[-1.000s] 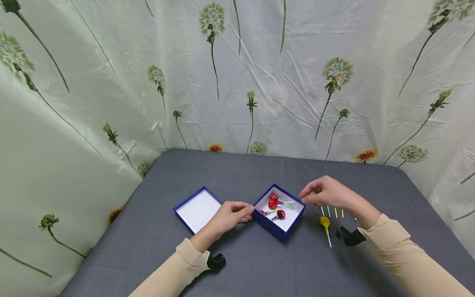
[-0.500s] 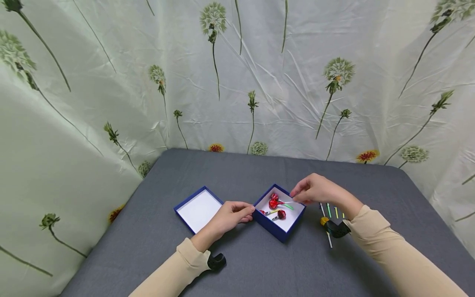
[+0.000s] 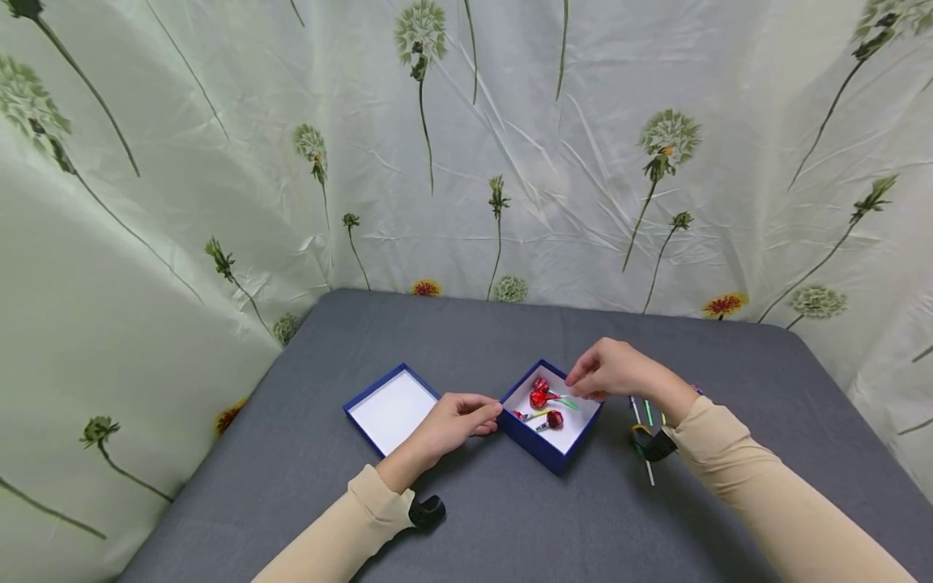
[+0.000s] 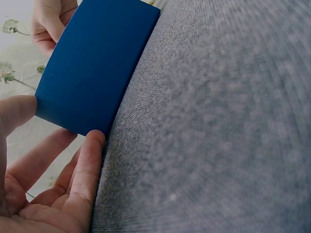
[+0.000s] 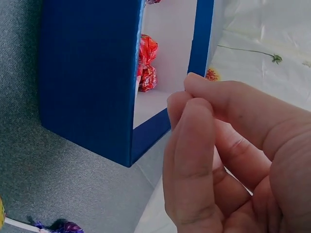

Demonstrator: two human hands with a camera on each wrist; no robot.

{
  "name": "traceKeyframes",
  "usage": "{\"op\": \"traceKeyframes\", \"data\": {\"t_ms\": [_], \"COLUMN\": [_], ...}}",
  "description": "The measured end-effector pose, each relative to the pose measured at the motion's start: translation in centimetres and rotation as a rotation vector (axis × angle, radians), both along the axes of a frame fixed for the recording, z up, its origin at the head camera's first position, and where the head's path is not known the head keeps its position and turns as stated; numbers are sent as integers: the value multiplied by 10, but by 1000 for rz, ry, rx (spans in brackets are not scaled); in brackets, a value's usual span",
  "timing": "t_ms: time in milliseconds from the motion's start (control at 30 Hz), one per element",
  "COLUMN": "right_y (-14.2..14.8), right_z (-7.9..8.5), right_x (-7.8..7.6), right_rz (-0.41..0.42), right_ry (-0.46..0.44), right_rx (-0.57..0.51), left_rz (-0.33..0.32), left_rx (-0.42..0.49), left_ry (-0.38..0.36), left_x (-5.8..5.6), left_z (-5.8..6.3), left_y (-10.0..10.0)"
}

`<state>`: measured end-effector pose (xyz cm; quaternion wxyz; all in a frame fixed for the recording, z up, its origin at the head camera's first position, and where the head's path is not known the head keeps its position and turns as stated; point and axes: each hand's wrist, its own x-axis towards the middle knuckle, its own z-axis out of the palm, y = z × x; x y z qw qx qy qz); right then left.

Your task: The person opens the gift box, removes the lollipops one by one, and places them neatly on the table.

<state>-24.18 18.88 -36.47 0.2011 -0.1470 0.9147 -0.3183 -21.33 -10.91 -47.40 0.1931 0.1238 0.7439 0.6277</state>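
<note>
Blue box (image 3: 530,445) stands open on grey table (image 3: 474,340), red lollipops (image 3: 538,399) inside. Left hand (image 3: 461,418) pinches its left corner. Right hand (image 3: 618,372) has shifted inward over the right rim, within reach of the contents; fingertips bunched, grip on anything indeterminable.

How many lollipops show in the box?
4: a red lollipop toward the far corner, another beside it, a darker one nearer, a fourth leftmost, partly hidden. More may be hidden.
</note>
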Motion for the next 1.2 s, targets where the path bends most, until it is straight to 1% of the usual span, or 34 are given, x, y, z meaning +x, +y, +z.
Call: {"op": "traceKeyframes", "data": {"t_ms": [367, 500, 667, 767, 933, 1033, 1200], "right_y": [-5, -5, -6, -7, -8, -9, -10], "right_z": [1, -1, -3, -5, -8, -9, -12], "right_x": [0, -1, -3, -4, -8, -10, -12], "right_rz": [15, 23, 37, 67, 140, 162, 177], "right_ry": [32, 56, 62, 70, 103, 118, 140], "right_rx": [86, 111, 125, 124, 105, 101, 120], "left_rz": [-2, -2, 1, 3, 7, 8, 12], "left_rx": [2, 7, 7, 6, 1, 1, 4], "left_ry": [-4, -4, -6, -8, -8, -8, -11], "left_x": [1, 1, 1, 1, 1, 2, 2], "left_z": [3, 3, 3, 3, 3, 3, 3], "left_y": [0, 0, 0, 0, 0, 0, 0]}}
